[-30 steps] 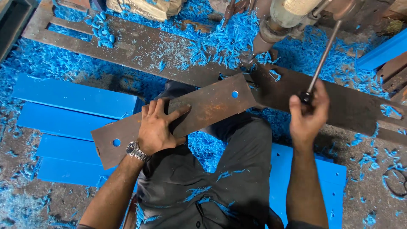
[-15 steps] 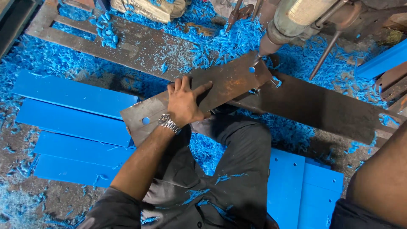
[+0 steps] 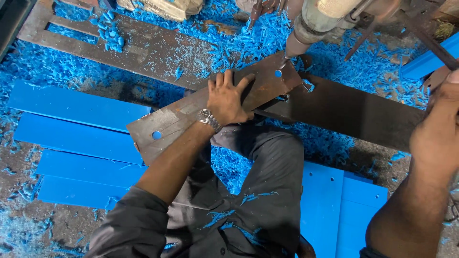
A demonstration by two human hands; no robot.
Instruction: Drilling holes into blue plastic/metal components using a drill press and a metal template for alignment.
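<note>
The landmark here is the rusty brown flat steel plate (image 3: 210,112) with a round hole near each end, lying slantwise across the person's lap and onto the long dark steel bar (image 3: 354,112) that runs off to its right. The left hand (image 3: 228,99) lies flat on the plate's middle, fingers spread and pressing down, closed around nothing. At the plate's upper right end the bit of the grey drill head (image 3: 315,21) stands right at the blue-showing hole (image 3: 278,73). The right hand (image 3: 437,136) is far to the right of the plate, raised toward a dark lever handle (image 3: 430,43); it seems to rest against the handle, but how far the fingers close I cannot tell. The main risk, as I judge it, is that the plate is held only by a palm — if the bit bites or snags in the hole, the plate could spin about the bit and swing its edge into the wrist or the grey-trousered leg (image 3: 267,191) below it. The fingertips lie close to the bit, so a small slide of the plate could carry them nearer. Blue plastic shavings (image 3: 373,67) lie thick above and right of the plate — they could get under it and let it skate. Flat blue plastic strips (image 3: 76,107) lie to its left.
</note>
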